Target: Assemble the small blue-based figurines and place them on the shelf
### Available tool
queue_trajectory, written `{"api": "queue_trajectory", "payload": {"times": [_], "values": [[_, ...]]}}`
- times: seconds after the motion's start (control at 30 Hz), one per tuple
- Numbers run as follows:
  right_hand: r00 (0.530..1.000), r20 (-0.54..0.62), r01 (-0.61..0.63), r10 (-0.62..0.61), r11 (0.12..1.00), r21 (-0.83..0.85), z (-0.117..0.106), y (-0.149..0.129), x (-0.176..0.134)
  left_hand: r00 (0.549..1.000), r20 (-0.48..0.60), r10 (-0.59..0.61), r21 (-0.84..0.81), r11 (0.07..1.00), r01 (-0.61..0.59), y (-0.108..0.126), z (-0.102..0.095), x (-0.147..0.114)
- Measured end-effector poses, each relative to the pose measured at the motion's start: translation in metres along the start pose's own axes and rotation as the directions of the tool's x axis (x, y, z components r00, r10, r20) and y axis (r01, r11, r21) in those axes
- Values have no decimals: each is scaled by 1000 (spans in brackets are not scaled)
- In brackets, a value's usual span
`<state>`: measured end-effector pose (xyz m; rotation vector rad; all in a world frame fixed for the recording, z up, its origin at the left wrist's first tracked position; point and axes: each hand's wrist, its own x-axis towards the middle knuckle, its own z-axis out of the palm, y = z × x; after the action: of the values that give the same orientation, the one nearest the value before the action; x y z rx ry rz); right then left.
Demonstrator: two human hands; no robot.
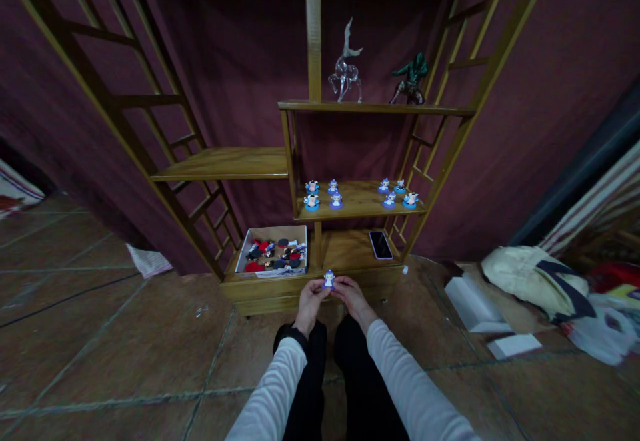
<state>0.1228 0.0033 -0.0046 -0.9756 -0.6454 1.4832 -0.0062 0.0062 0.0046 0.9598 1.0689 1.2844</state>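
**A small purple-and-white figurine (pixel 329 279) held between a left hand (pixel 310 302) and a right hand (pixel 355 296)**

The figurine is upright in front of the lower edge of a wooden shelf unit (pixel 314 34), above the person's dark-clad knees. The fingers (pixel 315 285) of both hands are closed on it, gripping near its base from either side. A black band (pixel 299 335) circles the left wrist; both sleeves (pixel 415 381) are pale.

Just beyond the hands, on the lowest level, an open box (pixel 270 233) stands at left with red and black pieces (pixel 280 254) lying jumbled inside; they seem to be figurines too, though the view is too dim to be sure. A phone (pixel 381 245) lies flat at right.

On the shelf (pixel 360 195) above stand eight small figurines, blue-based (pixel 312 202) and purple (pixel 336 200), in two groups of four with a gap between. Higher still, a clear deer statuette (pixel 346 74) stands left of a crouching dark green figure (pixel 411 81). Brown floor tiles (pixel 125 341) surround the unit, and a cream bag (pixel 530 274) lies at far right.
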Motion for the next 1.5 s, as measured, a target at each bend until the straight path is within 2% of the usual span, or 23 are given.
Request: {"api": "queue_trajectory", "payload": {"times": [0.37,0.83,1.13,1.33,1.5], "values": [[1000,22,20,-20,1000,22,2,-3,-3,993,-42,108,83,991,-105,-11,4,2],[999,-39,5,-5,1000,0,5,-4,-5,999,32,43,29,999,-44,-13,1,7],[1000,0,25,-25,1000,-5,4,-3,-4,996,81,49,53,997,-54,-13,-1,6],[999,27,28,-28,1000,-10,3,-4,-5,996,56,69,37,997,-71,-15,-1,7],[1000,-6,26,-26,999,-31,4,-4,-7,996,35,88,91,992,-90,-15,1,6]]}}
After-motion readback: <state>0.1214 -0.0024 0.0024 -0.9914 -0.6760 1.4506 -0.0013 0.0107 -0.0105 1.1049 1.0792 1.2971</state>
